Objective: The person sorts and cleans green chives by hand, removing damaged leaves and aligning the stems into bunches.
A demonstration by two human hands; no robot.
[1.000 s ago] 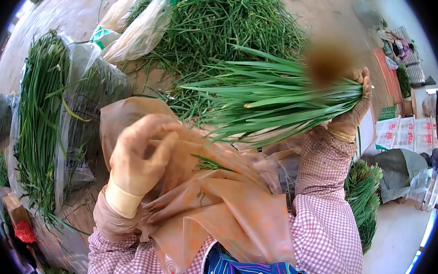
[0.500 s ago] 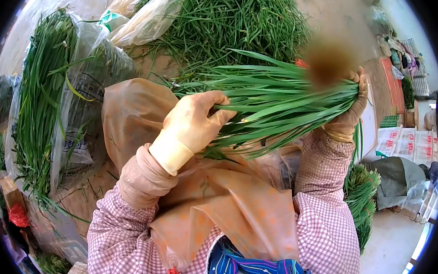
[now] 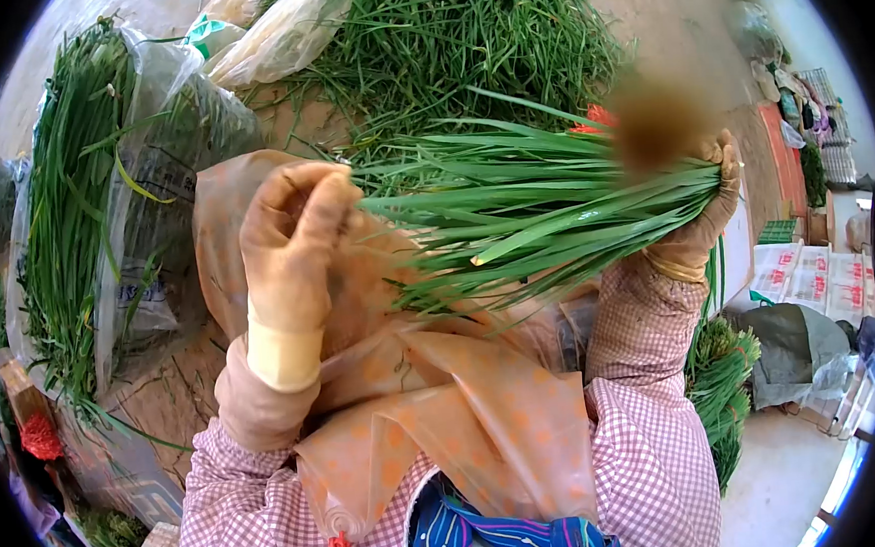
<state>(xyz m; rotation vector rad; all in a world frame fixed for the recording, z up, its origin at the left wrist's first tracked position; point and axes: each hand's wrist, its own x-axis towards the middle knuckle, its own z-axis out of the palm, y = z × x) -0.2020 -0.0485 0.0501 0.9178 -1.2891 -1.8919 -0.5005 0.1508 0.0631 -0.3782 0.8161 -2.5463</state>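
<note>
My right hand (image 3: 719, 206), in a stained glove, is wrapped round the base end of a bunch of garlic chives (image 3: 553, 201). The long flat green leaves fan out leftward across my lap, and one cut yellowish end shows among them. Left of the leaf tips, my left hand (image 3: 300, 232), gloved too, is raised with fingers curled into a pinch. It sits apart from most of the bunch; whatever is between its fingertips is too small to tell. A brown blur hides part of the bunch near my right hand.
A large heap of loose chives (image 3: 474, 46) lies ahead. At left, a clear plastic bag (image 3: 121, 263) holds more of them. An orange-patterned plastic apron (image 3: 445, 403) covers my lap. Tied green bundles (image 3: 720, 387) stand at right, near a grey-green cloth (image 3: 798, 357) and white boxes (image 3: 819, 280).
My left hand has moved left, away from the leaves, and its fingers have closed from an open grip into a pinch. My right hand still holds the chives in nearly the same place.
</note>
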